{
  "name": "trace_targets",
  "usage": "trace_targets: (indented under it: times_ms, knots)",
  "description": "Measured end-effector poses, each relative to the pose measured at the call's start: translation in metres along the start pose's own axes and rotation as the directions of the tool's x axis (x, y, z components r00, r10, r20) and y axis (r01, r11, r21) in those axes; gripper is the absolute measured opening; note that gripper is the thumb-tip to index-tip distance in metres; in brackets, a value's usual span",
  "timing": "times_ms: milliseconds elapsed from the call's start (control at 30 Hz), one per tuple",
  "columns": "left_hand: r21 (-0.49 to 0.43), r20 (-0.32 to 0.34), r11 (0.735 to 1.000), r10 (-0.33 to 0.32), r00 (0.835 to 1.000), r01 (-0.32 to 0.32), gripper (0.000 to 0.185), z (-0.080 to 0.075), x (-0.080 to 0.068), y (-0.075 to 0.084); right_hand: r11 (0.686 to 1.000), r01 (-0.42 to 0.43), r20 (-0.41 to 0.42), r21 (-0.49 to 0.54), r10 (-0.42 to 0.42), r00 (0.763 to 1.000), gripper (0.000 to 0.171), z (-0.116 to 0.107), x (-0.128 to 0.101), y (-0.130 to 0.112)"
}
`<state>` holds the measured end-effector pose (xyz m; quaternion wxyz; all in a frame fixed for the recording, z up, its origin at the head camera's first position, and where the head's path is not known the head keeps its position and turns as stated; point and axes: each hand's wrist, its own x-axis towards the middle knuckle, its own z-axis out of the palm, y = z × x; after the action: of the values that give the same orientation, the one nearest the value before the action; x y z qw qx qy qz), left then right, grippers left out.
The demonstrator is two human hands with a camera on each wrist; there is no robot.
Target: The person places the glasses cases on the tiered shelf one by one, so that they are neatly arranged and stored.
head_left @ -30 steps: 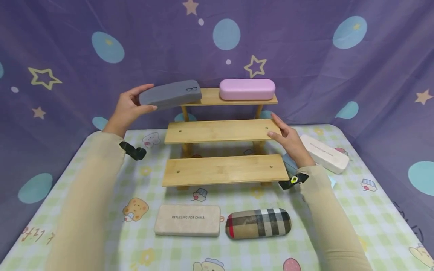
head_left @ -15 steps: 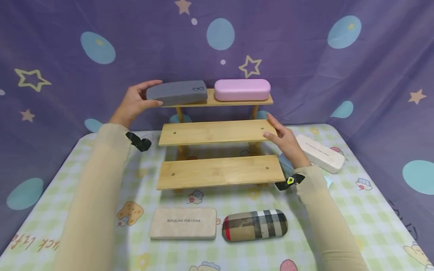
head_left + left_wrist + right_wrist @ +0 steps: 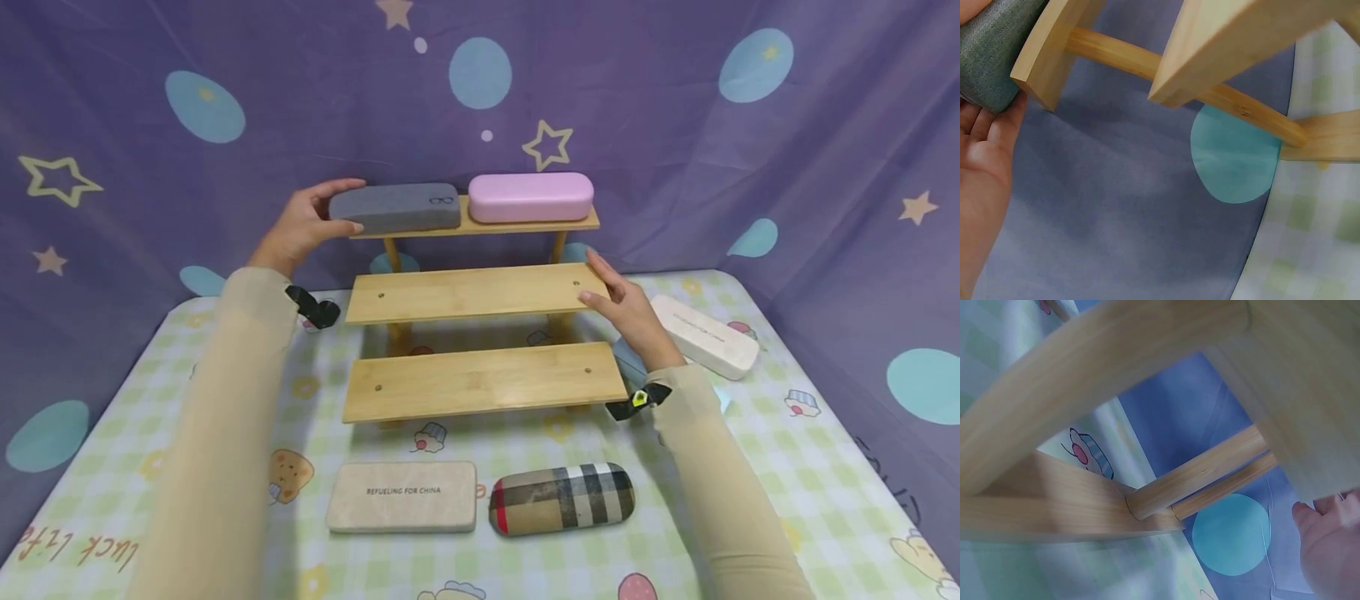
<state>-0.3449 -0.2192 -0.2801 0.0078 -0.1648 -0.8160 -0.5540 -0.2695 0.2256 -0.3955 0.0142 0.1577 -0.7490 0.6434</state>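
From where I stand, the person's left hand [image 3: 303, 223] grips the left end of a grey case [image 3: 397, 208], thumb on the front side and fingers reaching round behind. The case, marked with a small glasses emblem near its right end, lies level on the left part of the top shelf [image 3: 464, 223] of a three-tier wooden stand, its gripped end projecting past the shelf's left edge. The right hand [image 3: 633, 312] holds the right end of the middle shelf [image 3: 472, 293], thumb on the upper face and a finger at the rear edge. Both wrists carry black straps [image 3: 313, 307] beside pale yellow sleeves [image 3: 217, 433]. Just right of the grey case, with a narrow gap between, a glossy pink case [image 3: 531, 198] rests on the same shelf. The bottom shelf [image 3: 483, 382] sits lowest and foremost. In front of the stand, on a green-and-white checked tablecloth [image 3: 750, 467], lie a beige case [image 3: 402, 500] lettered "REFUELING FOR CHINA" and, to its right and apart from it, a plaid case [image 3: 562, 500] with a red band. Beyond the right wrist a white case [image 3: 707, 337] lies at a slant; a blue object [image 3: 628, 360] beside the stand is mostly hidden by that wrist. A purple cloth [image 3: 637, 100] with stars and blue spots hangs behind.
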Motion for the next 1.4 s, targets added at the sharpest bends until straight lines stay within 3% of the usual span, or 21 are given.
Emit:
trace_targets:
  times_ms: [100, 333, 667, 1000, 1200, 1400]
  knots:
    - [-0.027, 0.031, 0.999, -0.028, 0.999, 0.029, 0.063, -0.003, 0.002, -0.005, 1.000, 0.007, 0.003, -0.001, -0.007, 1.000, 0.065, 0.001, -0.001, 0.000]
    - [-0.238, 0.100, 0.970, -0.029, 0.995, 0.052, 0.064, -0.008, 0.008, -0.013, 1.000, 0.014, 0.002, 0.004, -0.014, 1.000, 0.064, 0.005, -0.001, -0.004]
    - [-0.185, 0.087, 0.981, -0.048, 0.995, 0.063, 0.065, -0.011, 0.006, -0.010, 1.000, 0.022, 0.006, 0.010, -0.022, 1.000, 0.065, 0.010, -0.002, -0.007]
    - [-0.323, 0.059, 0.946, 0.015, 0.998, 0.005, 0.075, -0.013, 0.003, -0.006, 1.000, 0.010, 0.006, -0.009, -0.010, 1.000, 0.064, 0.007, -0.002, -0.007]
    - [-0.369, -0.019, 0.928, 0.036, 0.999, -0.040, 0.080, -0.022, -0.016, -0.001, 1.000, 0.013, -0.005, -0.013, -0.013, 1.000, 0.064, 0.005, -0.001, -0.005]
    - [-0.351, -0.036, 0.926, 0.139, 0.990, -0.143, 0.077, -0.021, -0.056, 0.004, 1.000, 0.002, -0.013, -0.008, -0.002, 1.000, 0.064, 0.002, 0.000, -0.004]
